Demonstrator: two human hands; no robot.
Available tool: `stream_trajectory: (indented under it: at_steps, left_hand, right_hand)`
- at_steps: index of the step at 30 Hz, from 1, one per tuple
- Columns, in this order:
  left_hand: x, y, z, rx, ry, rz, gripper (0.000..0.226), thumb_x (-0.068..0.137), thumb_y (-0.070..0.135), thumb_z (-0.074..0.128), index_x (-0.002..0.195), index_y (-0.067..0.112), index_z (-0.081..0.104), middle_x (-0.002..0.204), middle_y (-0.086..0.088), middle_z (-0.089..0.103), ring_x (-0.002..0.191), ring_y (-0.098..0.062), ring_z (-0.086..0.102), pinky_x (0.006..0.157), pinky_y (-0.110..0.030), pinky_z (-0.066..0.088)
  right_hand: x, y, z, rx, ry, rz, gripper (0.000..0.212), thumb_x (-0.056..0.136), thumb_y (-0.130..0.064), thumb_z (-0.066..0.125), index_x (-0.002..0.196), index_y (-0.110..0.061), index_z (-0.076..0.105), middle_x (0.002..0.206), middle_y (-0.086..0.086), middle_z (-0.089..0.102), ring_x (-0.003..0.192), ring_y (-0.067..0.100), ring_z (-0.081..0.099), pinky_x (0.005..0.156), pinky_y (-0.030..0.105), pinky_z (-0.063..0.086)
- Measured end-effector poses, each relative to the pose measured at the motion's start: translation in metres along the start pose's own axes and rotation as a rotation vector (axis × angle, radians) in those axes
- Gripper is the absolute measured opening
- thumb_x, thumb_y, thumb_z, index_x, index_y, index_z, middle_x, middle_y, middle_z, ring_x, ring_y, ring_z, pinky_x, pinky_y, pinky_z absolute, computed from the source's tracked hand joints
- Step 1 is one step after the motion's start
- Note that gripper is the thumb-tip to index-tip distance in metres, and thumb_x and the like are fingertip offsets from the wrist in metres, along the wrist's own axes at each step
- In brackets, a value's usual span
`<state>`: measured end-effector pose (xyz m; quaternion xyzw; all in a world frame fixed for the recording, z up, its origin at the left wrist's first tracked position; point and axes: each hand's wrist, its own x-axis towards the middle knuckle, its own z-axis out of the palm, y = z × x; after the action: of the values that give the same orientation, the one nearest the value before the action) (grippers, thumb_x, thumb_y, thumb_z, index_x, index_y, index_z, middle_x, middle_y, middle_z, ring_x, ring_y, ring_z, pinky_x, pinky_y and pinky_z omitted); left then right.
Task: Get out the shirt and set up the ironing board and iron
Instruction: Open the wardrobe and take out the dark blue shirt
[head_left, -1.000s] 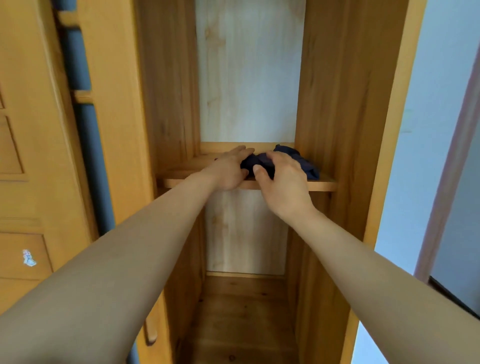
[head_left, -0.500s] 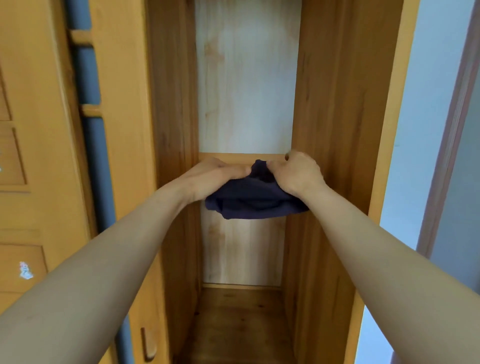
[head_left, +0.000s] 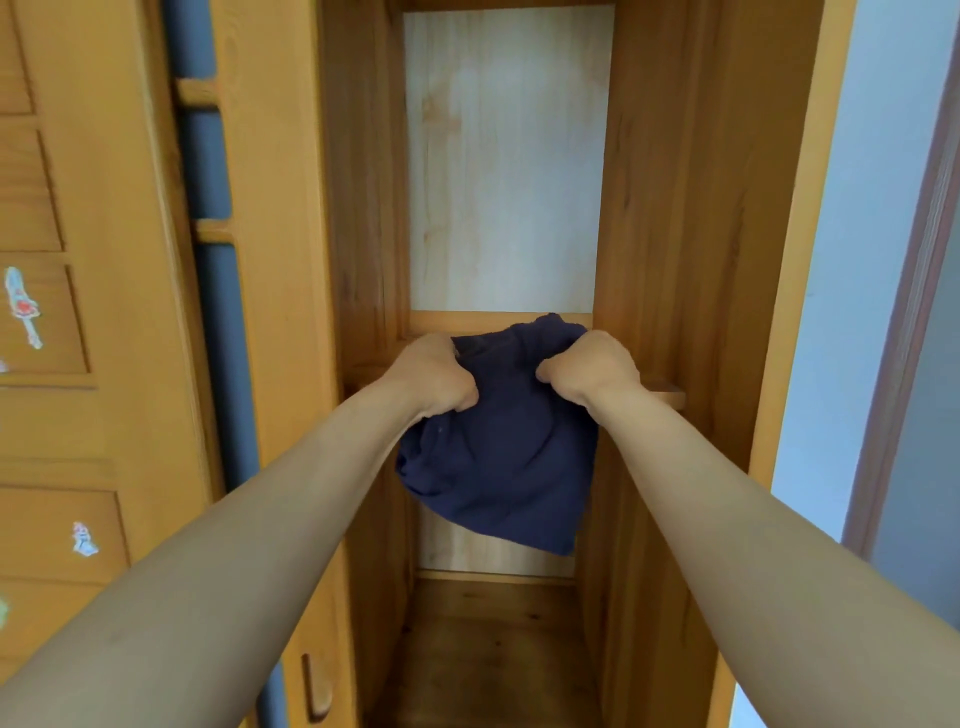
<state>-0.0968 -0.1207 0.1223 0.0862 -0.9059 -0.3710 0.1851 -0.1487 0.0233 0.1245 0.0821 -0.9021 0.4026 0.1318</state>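
At the far left, small coloured stickers are showing on the panelled orange-brown wooden wardrobe door. Moving right, your left hand is clenching the upper left part of the dark navy blue fabric shirt. The shirt is hanging in front of the narrow wooden shelf inside the open wooden wardrobe compartment. Your right hand is fisting the shirt's upper right part. A pale blue-white wall is standing at the right.
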Motion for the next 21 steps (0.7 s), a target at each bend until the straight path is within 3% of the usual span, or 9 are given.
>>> stream_trajectory:
  at_steps: [2, 3, 6, 7, 10, 13, 15, 18, 21]
  left_hand:
    - [-0.004, -0.009, 0.006, 0.015, 0.05, 0.025, 0.05, 0.07, -0.007, 0.056, 0.118, 0.005, 0.05, 0.109, -0.009, 0.053, 0.098, -0.025, 0.054, 0.07, -0.028, 0.043]
    - [-0.006, -0.013, 0.009, 0.056, 0.084, 0.037, 0.052, 0.072, -0.005, 0.057, 0.121, 0.008, 0.045, 0.121, -0.009, 0.046, 0.108, -0.026, 0.047, 0.076, -0.029, 0.04]
    - [-0.019, -0.026, 0.011, 0.121, 0.195, 0.049, 0.037, 0.075, -0.004, 0.054, 0.104, 0.011, 0.038, 0.125, -0.008, 0.027, 0.104, -0.023, 0.029, 0.084, -0.03, 0.033]
    - [-0.024, -0.029, 0.012, 0.126, 0.217, 0.061, 0.036, 0.074, -0.006, 0.053, 0.101, 0.011, 0.036, 0.123, -0.007, 0.026, 0.102, -0.022, 0.028, 0.084, -0.029, 0.033]
    - [-0.042, -0.037, 0.013, 0.212, 0.321, 0.186, 0.044, 0.071, -0.002, 0.055, 0.107, 0.013, 0.035, 0.122, -0.005, 0.026, 0.109, -0.026, 0.03, 0.085, -0.029, 0.031]
    - [-0.058, -0.043, 0.008, 0.371, 0.666, 0.314, 0.057, 0.069, 0.021, 0.063, 0.121, 0.014, 0.039, 0.137, -0.008, 0.029, 0.123, -0.029, 0.029, 0.094, -0.039, 0.028]
    - [-0.061, -0.047, -0.003, 0.301, 0.825, 0.25, 0.07, 0.071, 0.03, 0.063, 0.132, 0.014, 0.034, 0.149, -0.014, 0.019, 0.136, -0.035, 0.019, 0.104, -0.049, 0.022]
    - [-0.057, -0.056, -0.017, 0.108, 0.692, 0.078, 0.087, 0.078, 0.04, 0.061, 0.145, 0.021, 0.01, 0.156, -0.017, -0.007, 0.143, -0.037, -0.004, 0.114, -0.056, 0.008]
    - [-0.055, -0.059, -0.019, 0.079, 0.656, 0.069, 0.087, 0.076, 0.049, 0.058, 0.145, 0.031, 0.008, 0.156, -0.015, -0.006, 0.143, -0.036, -0.005, 0.113, -0.056, 0.009]
  right_hand:
    - [-0.001, -0.005, 0.005, 0.132, -0.036, 0.046, 0.039, 0.074, -0.017, 0.061, 0.111, -0.005, 0.057, 0.118, 0.015, 0.058, 0.102, 0.03, 0.06, 0.087, 0.042, 0.055]
    - [-0.001, -0.007, 0.005, 0.267, -0.046, 0.061, 0.037, 0.071, -0.015, 0.062, 0.106, -0.006, 0.058, 0.116, 0.015, 0.059, 0.096, 0.029, 0.061, 0.082, 0.042, 0.057]
    - [-0.01, -0.011, 0.005, 0.671, -0.052, 0.129, 0.042, 0.07, -0.017, 0.073, 0.108, -0.008, 0.058, 0.108, 0.011, 0.065, 0.085, 0.022, 0.064, 0.055, 0.03, 0.056]
    - [-0.013, -0.01, 0.005, 0.755, -0.082, 0.151, 0.042, 0.07, -0.016, 0.076, 0.107, -0.008, 0.058, 0.103, 0.009, 0.067, 0.085, 0.022, 0.065, 0.055, 0.03, 0.056]
    - [-0.03, -0.015, 0.001, 0.81, -0.292, 0.162, 0.018, 0.075, -0.006, 0.073, 0.083, -0.011, 0.058, 0.086, 0.006, 0.065, 0.08, 0.021, 0.064, 0.074, 0.036, 0.056]
    - [-0.047, -0.022, -0.004, 0.868, -0.336, 0.095, 0.014, 0.074, 0.0, 0.068, 0.082, -0.01, 0.062, 0.08, 0.006, 0.068, 0.072, 0.021, 0.065, 0.072, 0.034, 0.056]
    - [-0.057, -0.028, -0.007, 0.916, -0.327, 0.005, 0.019, 0.073, 0.004, 0.066, 0.084, -0.012, 0.065, 0.081, 0.005, 0.07, 0.075, 0.022, 0.068, 0.075, 0.037, 0.058]
    - [-0.067, -0.033, -0.007, 0.818, -0.28, -0.133, 0.026, 0.07, 0.008, 0.063, 0.09, -0.009, 0.067, 0.088, 0.007, 0.071, 0.085, 0.026, 0.068, 0.085, 0.044, 0.056]
    - [-0.073, -0.035, -0.01, 0.782, -0.222, -0.193, 0.029, 0.07, 0.012, 0.059, 0.095, -0.002, 0.066, 0.088, 0.008, 0.068, 0.082, 0.023, 0.064, 0.086, 0.044, 0.055]
